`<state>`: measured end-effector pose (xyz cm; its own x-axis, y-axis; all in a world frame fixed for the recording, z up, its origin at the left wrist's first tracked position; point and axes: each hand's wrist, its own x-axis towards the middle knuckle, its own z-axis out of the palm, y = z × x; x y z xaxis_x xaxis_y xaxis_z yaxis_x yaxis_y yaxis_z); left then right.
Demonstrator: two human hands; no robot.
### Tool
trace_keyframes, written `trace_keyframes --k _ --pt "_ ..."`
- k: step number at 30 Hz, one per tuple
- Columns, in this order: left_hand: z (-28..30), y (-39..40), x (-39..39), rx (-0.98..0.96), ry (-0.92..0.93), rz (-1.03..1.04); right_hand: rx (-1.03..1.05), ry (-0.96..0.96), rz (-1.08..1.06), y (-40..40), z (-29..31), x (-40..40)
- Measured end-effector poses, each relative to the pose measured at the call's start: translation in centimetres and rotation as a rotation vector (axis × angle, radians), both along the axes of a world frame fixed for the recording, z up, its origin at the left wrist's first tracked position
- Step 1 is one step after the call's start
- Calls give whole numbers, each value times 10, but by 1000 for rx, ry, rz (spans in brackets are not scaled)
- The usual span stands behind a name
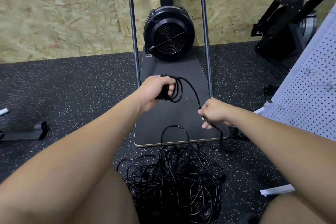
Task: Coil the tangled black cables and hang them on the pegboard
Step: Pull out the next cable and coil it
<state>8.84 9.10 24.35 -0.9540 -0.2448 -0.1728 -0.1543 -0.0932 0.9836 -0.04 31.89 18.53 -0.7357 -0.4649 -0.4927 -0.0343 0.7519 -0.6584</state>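
My left hand (156, 90) grips a small coil of black cable (177, 90) made of several loops, held above the black base plate. From the coil one strand (194, 92) arcs right and down to my right hand (214, 112), which pinches it between fingers and thumb. Below that hand the strand runs down off the plate to the floor. A big tangled heap of black cables (174, 178) lies on the speckled floor between my knees. A white pegboard (309, 96) leans at the right edge.
A black fan-wheel machine (169, 35) stands on the dark base plate (174, 116) between two grey upright poles against a chipboard wall. Another black machine (283, 29) sits at the back right. Metal feet lie at left (23, 132). A white strip (278, 190) lies by my right knee.
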Motion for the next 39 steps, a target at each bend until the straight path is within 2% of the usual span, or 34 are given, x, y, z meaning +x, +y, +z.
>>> trace_keyframes --k 3,4,6,9,11,14,16,19,21,23,26,28,31,34,36,38,39 --pt "-4 -4 0 47 -8 163 305 450 163 5 15 2" --pt "-6 -4 -1 30 -8 203 341 564 196 6 18 3" --pt "-8 -3 -1 -28 -14 243 330 702 364 6 25 9" --pt "-6 3 0 -58 -11 178 236 805 751 1 39 15" --pt "-6 10 2 -50 -18 86 35 804 813 0 53 20" --pt "-11 21 4 -177 -37 -55 -371 768 478 3 68 22" --pt "-11 31 6 -139 -51 -203 -478 734 279 7 71 17" --pt "-4 42 9 -9 -95 -358 -410 785 214 14 66 6" --pt "-4 43 9 21 -48 -427 -397 754 240 18 63 2" --pt "-6 39 9 -25 4 -504 -373 643 341 21 63 0" --pt "-4 35 11 -54 -27 -536 -325 379 503 24 66 5" --pt "-2 35 13 -82 -50 -562 -238 457 555 24 65 7" --pt "-9 36 11 -259 -58 -470 -173 532 462 18 63 12" --pt "-16 35 6 -662 52 -266 -157 535 370 15 64 13" --pt "-18 39 7 -883 91 -223 -165 561 315 15 68 14" --pt "-20 46 7 -972 72 -185 -201 537 259 13 71 17" --pt "-21 49 6 -950 58 -159 -223 515 233 12 72 19"
